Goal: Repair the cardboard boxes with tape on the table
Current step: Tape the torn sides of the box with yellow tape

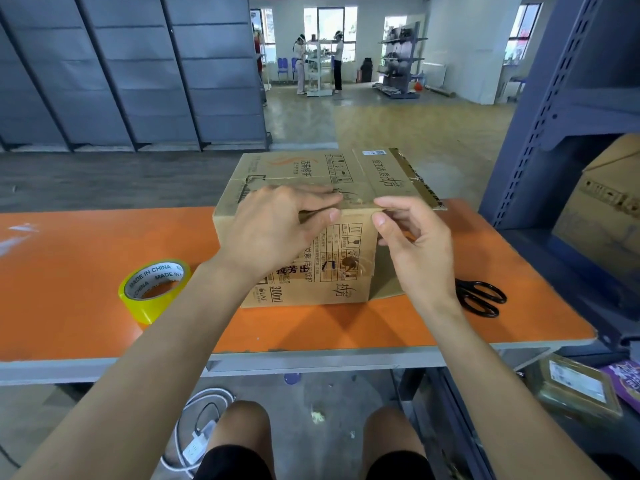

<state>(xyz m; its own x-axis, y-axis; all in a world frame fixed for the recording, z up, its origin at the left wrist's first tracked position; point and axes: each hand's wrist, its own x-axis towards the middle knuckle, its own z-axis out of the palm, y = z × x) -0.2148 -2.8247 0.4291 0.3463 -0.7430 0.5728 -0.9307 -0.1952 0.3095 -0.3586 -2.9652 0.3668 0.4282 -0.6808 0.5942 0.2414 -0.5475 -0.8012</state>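
A smooth orange table (86, 306) bears a brown printed cardboard box (346, 271) at its middle. The left hand (273, 230) presses straight fingers flat on the box's top; the right hand (415, 244) pinches its front top edge. A yellow tape roll (154, 289) lies to the left and black scissors (479, 296) to the right.

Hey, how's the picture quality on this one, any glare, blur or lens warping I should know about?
Head view: wide-angle distortion makes the blue shelf upright lean. The far windows are blown out. Soft shadows lie on the orange table in front of the cardboard box. The left hand and right hand look sharp, with no motion blur.
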